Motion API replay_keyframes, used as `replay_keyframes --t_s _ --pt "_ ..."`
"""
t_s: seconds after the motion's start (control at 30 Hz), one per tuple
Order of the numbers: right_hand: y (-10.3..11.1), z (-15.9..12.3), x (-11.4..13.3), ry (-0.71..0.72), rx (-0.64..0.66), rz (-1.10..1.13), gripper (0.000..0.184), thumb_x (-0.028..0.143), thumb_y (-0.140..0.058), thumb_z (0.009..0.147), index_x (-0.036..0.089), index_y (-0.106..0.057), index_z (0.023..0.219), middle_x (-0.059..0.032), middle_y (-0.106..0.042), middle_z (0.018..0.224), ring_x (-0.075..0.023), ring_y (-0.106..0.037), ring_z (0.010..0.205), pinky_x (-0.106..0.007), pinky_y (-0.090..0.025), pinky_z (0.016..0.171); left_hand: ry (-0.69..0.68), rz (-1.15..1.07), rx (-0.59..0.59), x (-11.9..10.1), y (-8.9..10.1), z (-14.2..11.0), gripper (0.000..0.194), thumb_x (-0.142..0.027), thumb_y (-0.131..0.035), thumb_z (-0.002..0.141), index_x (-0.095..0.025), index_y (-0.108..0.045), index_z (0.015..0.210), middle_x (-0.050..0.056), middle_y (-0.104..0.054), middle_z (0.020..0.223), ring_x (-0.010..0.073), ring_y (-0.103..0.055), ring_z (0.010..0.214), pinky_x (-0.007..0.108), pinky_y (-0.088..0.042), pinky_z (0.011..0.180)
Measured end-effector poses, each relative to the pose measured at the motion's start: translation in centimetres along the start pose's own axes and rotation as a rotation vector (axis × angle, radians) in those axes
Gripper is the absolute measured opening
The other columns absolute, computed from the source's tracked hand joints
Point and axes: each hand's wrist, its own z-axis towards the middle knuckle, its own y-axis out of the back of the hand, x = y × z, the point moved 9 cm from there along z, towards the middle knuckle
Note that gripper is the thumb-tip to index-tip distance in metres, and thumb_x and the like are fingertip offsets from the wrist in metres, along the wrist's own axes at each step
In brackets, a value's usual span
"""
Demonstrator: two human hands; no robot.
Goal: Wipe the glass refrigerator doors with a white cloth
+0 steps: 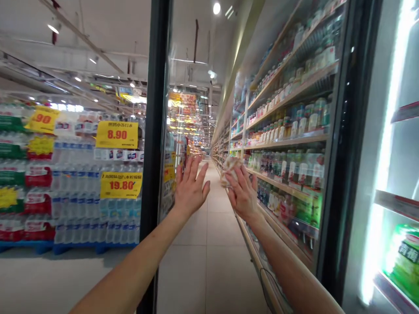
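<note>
In front of me stands a tall glass door with a black frame (pixel 155 131). My left hand (pixel 191 185) is raised at the pane with its fingers spread, holding nothing; whether the palm touches the glass I cannot tell. To the right, my right hand (pixel 245 194) holds a crumpled, whitish-brown cloth (pixel 231 165) up at the pane. The cloth bunches past the fingertips, and its part under the palm is hidden.
Shelves of bottles (pixel 288 131) line the right side, seen through the glass. At far right, a lit cooler shelf (pixel 397 288) bears a green package (pixel 406 257). Stacked bottle packs (pixel 78 187) with yellow price signs (pixel 117 134) stand left. A tiled aisle floor (pixel 206 261) runs ahead.
</note>
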Motion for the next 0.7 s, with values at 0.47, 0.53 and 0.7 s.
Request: replay_keyframes --t_s 0.47,0.53,0.7 --pt "0.5 -1.8 -0.9 -0.123 -0.004 -0.003 0.043 0.022 -0.043 0.081 0.027 -0.046 0.124 -0.0073 -0.039 0.138 -0.0225 -0.028 0.132 -0.049 -0.017 0.107 -0.016 -0.006 -0.006 0.0 0.0 -0.2 0.052 -0.029 -0.048 0.081 -0.022 -0.037 0.132 0.009 -0.031 0.141 0.0228 -0.018 0.134 0.046 -0.013 0.108" --pt "0.7 -2.8 -1.2 -0.065 0.020 -0.018 0.041 0.022 -0.044 0.081 0.029 -0.048 0.121 -0.0063 -0.042 0.136 -0.0219 -0.030 0.131 -0.049 -0.017 0.107 -0.020 -0.004 -0.005 -0.1 0.1 -0.1 0.052 -0.029 -0.048 0.081 -0.022 -0.037 0.131 0.009 -0.032 0.141 0.0229 -0.018 0.134 0.046 -0.013 0.108" --pt "4.1 -6.2 -11.0 -0.494 -0.197 -0.159 0.044 0.024 -0.039 0.083 0.022 -0.043 0.126 -0.0150 -0.039 0.137 -0.0276 -0.033 0.129 -0.057 -0.023 0.101 -0.026 0.001 0.001 -0.2 0.1 -0.2 0.051 -0.028 -0.048 0.081 -0.021 -0.038 0.131 0.010 -0.030 0.142 0.0236 -0.018 0.134 0.047 -0.013 0.108"
